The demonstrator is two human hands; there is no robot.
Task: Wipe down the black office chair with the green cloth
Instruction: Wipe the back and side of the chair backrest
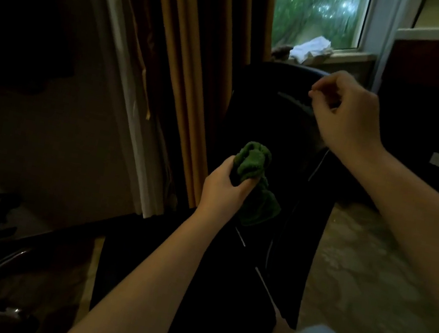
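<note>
The left hand (223, 187) holds the green cloth (253, 163); its grip is clamped on the bunched upper part, and the loose end hangs below the fingers. The cloth lies against the front of the backrest of the black office chair (267, 116), about at its middle. The right hand (349, 115) is raised near the top edge of the backrest, its grip drawn together, with thumb and forefinger tip to tip (I cannot tell if something very small is between them). An orange-brown curtain (187, 73) hangs to the left of the chair. Behind it is a window (317, 11) with a crumpled white thing (312, 49) on its sill.
</note>
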